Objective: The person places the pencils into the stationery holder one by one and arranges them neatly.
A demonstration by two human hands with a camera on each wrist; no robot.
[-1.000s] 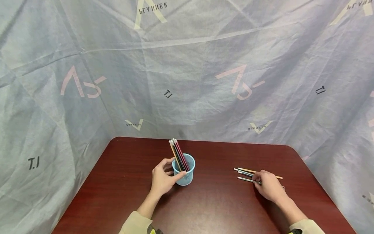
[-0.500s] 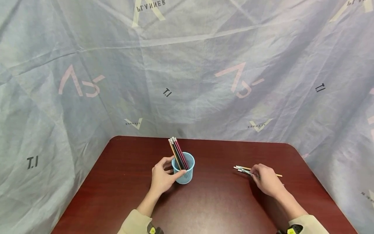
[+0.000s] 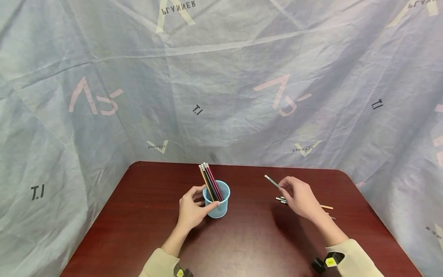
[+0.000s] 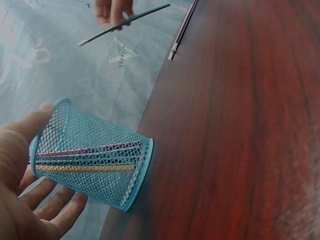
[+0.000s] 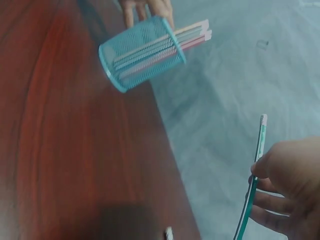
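A light-blue mesh cup [image 3: 217, 209] stands on the table, holding several pencils [image 3: 210, 181] that lean left with their eraser ends up. My left hand [image 3: 192, 209] grips the cup by its rim, thumb at the near side and fingers at the far left. Raised above the table on the right, my right hand [image 3: 301, 196] pinches one green pencil [image 3: 272, 181] between thumb and fingers, its white eraser end pointing up and left. In the right wrist view the green pencil [image 5: 254, 185] shows green and white stripes.
Below and behind my right hand, several pencils [image 3: 326, 207] lie on the dark red table [image 3: 249, 238], partly hidden by the hand. A grey printed cloth [image 3: 221, 96] hangs beyond the table and along its sides.
My right hand has risen from the loose pencils and moved left with the green pencil in its pinch. The left hand and cup stay in place.
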